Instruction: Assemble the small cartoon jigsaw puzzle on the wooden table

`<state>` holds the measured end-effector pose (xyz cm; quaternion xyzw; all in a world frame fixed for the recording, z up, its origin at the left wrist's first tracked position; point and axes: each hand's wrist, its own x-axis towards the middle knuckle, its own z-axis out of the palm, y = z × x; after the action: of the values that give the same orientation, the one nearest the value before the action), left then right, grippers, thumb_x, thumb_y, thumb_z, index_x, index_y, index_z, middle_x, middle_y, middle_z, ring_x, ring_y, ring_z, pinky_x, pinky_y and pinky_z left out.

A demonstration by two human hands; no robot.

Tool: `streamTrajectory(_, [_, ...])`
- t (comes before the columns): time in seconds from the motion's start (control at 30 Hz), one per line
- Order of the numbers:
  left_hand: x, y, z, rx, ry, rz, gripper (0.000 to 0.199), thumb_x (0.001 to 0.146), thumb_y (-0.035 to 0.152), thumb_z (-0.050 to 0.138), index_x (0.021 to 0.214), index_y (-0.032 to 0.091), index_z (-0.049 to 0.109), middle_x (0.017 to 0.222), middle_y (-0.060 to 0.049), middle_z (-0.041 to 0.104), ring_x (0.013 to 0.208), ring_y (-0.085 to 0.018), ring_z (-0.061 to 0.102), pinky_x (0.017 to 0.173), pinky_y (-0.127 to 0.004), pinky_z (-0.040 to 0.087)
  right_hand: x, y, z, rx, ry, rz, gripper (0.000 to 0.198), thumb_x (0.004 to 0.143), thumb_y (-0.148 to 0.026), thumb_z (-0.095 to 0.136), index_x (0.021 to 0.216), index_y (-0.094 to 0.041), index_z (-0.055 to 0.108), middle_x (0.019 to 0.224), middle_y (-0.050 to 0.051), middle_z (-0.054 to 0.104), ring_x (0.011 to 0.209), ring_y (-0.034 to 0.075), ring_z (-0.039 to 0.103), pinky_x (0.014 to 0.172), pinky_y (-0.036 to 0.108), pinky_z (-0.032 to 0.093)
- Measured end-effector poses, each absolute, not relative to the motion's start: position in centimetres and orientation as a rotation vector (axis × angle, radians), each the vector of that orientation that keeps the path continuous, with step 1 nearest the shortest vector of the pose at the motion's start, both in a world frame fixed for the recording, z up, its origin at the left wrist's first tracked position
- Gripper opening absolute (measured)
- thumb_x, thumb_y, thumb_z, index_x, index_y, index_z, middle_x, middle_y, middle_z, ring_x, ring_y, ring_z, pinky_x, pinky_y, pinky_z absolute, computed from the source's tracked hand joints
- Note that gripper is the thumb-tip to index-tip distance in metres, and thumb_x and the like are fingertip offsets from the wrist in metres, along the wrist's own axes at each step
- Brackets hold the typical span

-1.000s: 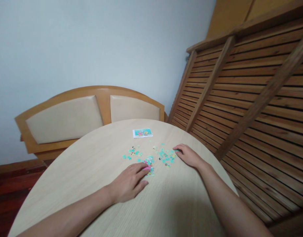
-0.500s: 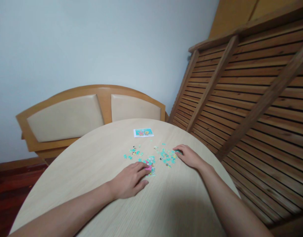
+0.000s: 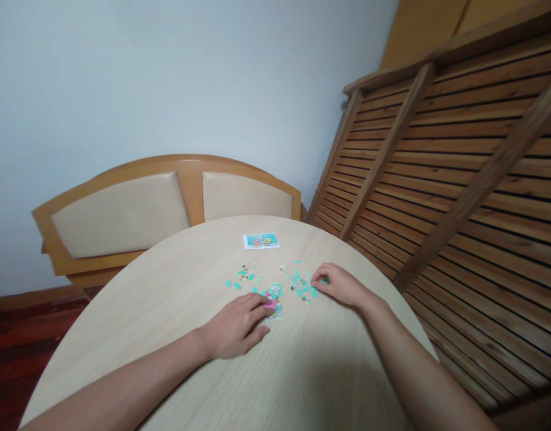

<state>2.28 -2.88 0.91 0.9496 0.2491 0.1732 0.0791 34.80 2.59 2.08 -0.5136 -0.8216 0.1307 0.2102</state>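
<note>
Fingers spread and lying flat, my left hand (image 3: 237, 326) rests on the table. Its fingertips touch the left side of a small joined part of a jigsaw puzzle (image 3: 277, 306), which shows pink, white and teal and is partly covered. To the right of it lies a heap of loose, mostly teal puzzle pieces (image 3: 300, 281). At the heap's right edge, my right hand (image 3: 340, 284) has thumb and index finger pinched together on a puzzle piece, largely hidden by the fingers. A smaller group of puzzle pieces (image 3: 243, 276) is scattered beyond my left hand.
A picture card or leaflet (image 3: 261, 240) with cartoon figures lies toward the far side of the round wooden table (image 3: 176, 269). Behind the table stands a padded wooden headboard (image 3: 122, 209) against the wall. A slatted wooden frame (image 3: 437, 179) leans on the right.
My right hand has shifted slightly left over the loose pieces, and its thumb and finger have closed into a pinch. My left hand has stayed in place.
</note>
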Motion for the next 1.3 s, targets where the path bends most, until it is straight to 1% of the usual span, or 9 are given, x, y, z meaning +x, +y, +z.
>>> streamTrajectory(0.1, [2.5, -2.9, 0.9, 2.848, 0.753, 0.507, 0.033, 0.098, 0.028, 0.05, 0.129, 0.019, 0.054, 0.128, -0.012, 0.057, 0.122, -0.027, 0.053, 0.107, -0.044, 0.045, 33.5, 1.6, 2.8, -1.462, -2.323, 0.666, 0.017, 0.079, -0.029, 0.065, 0.083, -0.017, 0.076, 0.077, 0.004, 0.071, 0.07, 0.017, 0.062, 0.063, 0.025, 0.044])
streamTrajectory(0.2, [2.6, -3.0, 0.9, 2.852, 0.762, 0.508, 0.034, 0.098, 0.028, 0.051, 0.129, 0.019, 0.054, 0.127, -0.012, 0.058, 0.121, -0.027, 0.053, 0.106, -0.044, 0.045, 32.6, 1.0, 3.1, -1.482, -2.381, 0.717, 0.016, 0.076, -0.024, 0.064, 0.082, -0.017, 0.076, 0.072, 0.002, 0.071, 0.065, 0.015, 0.061, 0.058, 0.023, 0.04])
streamTrajectory(0.33, [2.7, -3.0, 0.8, 2.853, 0.765, 0.511, 0.033, 0.097, 0.028, 0.051, 0.128, 0.019, 0.055, 0.125, -0.012, 0.058, 0.12, -0.028, 0.054, 0.105, -0.044, 0.046, 31.8, 0.8, 3.2, -1.392, -2.438, 0.715, 0.019, 0.077, -0.021, 0.061, 0.086, -0.018, 0.078, 0.076, 0.002, 0.073, 0.069, 0.015, 0.062, 0.061, 0.023, 0.04])
streamTrajectory(0.47, [2.7, -2.9, 0.9, 2.851, 0.761, 0.517, 0.033, 0.097, 0.028, 0.051, 0.128, 0.019, 0.055, 0.125, -0.012, 0.058, 0.12, -0.028, 0.054, 0.105, -0.044, 0.046, 31.4, 0.9, 3.1, -1.368, -2.474, 0.695, 0.018, 0.079, -0.02, 0.061, 0.086, -0.017, 0.077, 0.074, 0.003, 0.073, 0.067, 0.016, 0.061, 0.06, 0.023, 0.041])
streamTrajectory(0.63, [2.7, -2.9, 0.9, 2.844, 0.74, 0.544, 0.032, 0.097, 0.028, 0.05, 0.128, 0.02, 0.055, 0.125, -0.012, 0.059, 0.121, -0.027, 0.054, 0.105, -0.044, 0.046, 32.1, 1.2, 2.8, -1.305, -2.477, 0.665, 0.024, 0.078, -0.01, 0.057, 0.088, -0.018, 0.077, 0.085, 0.004, 0.075, 0.075, 0.016, 0.065, 0.068, 0.023, 0.044])
streamTrajectory(0.83, [2.8, -3.0, 0.8, 2.838, 0.738, 0.537, 0.032, 0.097, 0.027, 0.051, 0.128, 0.02, 0.055, 0.128, -0.012, 0.057, 0.121, -0.027, 0.054, 0.105, -0.044, 0.046, 31.8, 1.3, 2.0, -1.28, -2.388, 0.377, 0.017, 0.088, -0.024, 0.061, 0.095, -0.018, 0.075, 0.094, 0.007, 0.073, 0.085, 0.019, 0.065, 0.077, 0.027, 0.047])
streamTrajectory(0.97, [2.9, -3.1, 0.9, 2.834, 0.742, 0.535, 0.033, 0.096, 0.027, 0.051, 0.129, 0.02, 0.054, 0.127, -0.012, 0.057, 0.12, -0.027, 0.054, 0.105, -0.045, 0.046, 31.2, 1.3, 1.7, -1.274, -2.411, 0.304, 0.016, 0.088, -0.028, 0.065, 0.098, -0.02, 0.075, 0.097, 0.007, 0.071, 0.092, 0.02, 0.065, 0.084, 0.029, 0.047])
streamTrajectory(1.13, [3.0, -3.1, 1.0, 2.837, 0.75, 0.504, 0.034, 0.097, 0.026, 0.051, 0.13, 0.019, 0.054, 0.128, -0.012, 0.057, 0.121, -0.027, 0.053, 0.106, -0.045, 0.045, 30.9, 1.3, 1.8, -1.128, -2.495, 0.36, 0.013, 0.09, -0.023, 0.063, 0.094, -0.022, 0.076, 0.095, 0.005, 0.071, 0.093, 0.019, 0.065, 0.086, 0.029, 0.046])
streamTrajectory(1.3, [3.1, -3.1, 1.1, 2.835, 0.758, 0.502, 0.034, 0.096, 0.027, 0.051, 0.129, 0.019, 0.055, 0.128, -0.012, 0.057, 0.12, -0.027, 0.054, 0.105, -0.045, 0.046, 30.6, 1.2, 2.0, -1.07, -2.513, 0.405, 0.017, 0.089, -0.013, 0.059, 0.092, -0.021, 0.074, 0.094, 0.004, 0.073, 0.094, 0.019, 0.064, 0.088, 0.029, 0.046])
